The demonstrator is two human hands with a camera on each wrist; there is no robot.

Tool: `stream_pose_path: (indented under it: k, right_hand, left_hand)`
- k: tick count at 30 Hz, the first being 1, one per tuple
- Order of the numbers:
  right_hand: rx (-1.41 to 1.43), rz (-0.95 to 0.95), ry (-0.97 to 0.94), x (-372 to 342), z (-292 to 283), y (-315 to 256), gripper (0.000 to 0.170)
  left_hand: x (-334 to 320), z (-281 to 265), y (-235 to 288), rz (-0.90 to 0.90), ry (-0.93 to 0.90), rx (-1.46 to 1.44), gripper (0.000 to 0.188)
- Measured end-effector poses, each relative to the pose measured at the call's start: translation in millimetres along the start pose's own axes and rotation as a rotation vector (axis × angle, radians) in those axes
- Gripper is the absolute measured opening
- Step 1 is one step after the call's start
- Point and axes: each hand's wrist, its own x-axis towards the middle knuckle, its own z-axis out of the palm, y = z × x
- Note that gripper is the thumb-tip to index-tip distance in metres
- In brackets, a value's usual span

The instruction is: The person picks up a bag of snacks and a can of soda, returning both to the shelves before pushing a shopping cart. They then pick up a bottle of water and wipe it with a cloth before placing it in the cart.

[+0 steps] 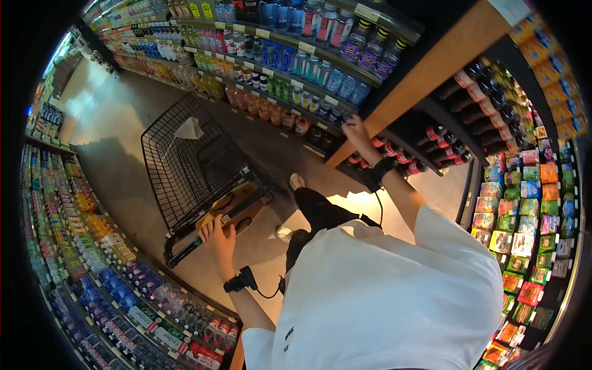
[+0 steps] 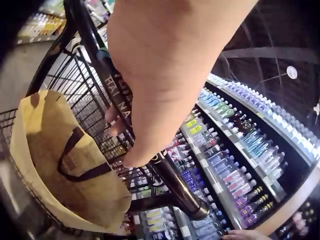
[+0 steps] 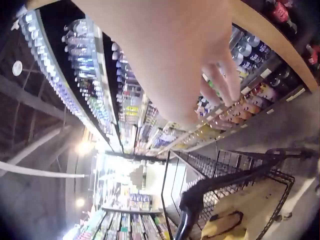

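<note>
A black wire shopping cart [image 1: 161, 179] stands at the left in the head view. My left hand [image 1: 217, 237] grips its handle [image 2: 177, 187], with the thumb on the near side and fingertips showing beyond the bar. Just past the handle, a tan bag [image 2: 42, 150] with a dark strap sits at the cart's near end. My right hand [image 1: 356, 132] is raised beside the drink shelves, its fingers loosely bent and nothing held. Small bottles [image 1: 336, 115] on a low shelf are nearest to it. A crumpled white piece [image 1: 189, 128] lies in the cart basket.
Drink shelves [image 1: 265, 61] run along the far side, ending at a wooden post [image 1: 425, 68]. More bottle shelves [image 1: 117, 283] line the left. Colourful packets [image 1: 524, 216] fill the shelf at right. Aisle floor [image 1: 102, 129] extends beyond the cart.
</note>
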Motion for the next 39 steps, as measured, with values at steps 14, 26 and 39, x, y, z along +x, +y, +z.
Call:
stream_pose_path:
  k: [14,26,39]
  right_hand:
    - [-0.006,0.01,0.497,178.5,0.0,37.0,0.092]
    - [-0.319,-0.014,0.646,162.8,17.3,48.4,0.058]
    - [-0.288,-0.205,0.391,87.0,72.6,-56.7,0.057]
  left_hand:
    - [146.5,25.6,15.1,-0.102,-0.234,-0.055,0.064]
    - [192.4,12.6,9.8,-0.046,-0.464,-0.171,0.038]
    - [159.5,-10.4,-130.3,0.022,-0.355,-0.245,0.042]
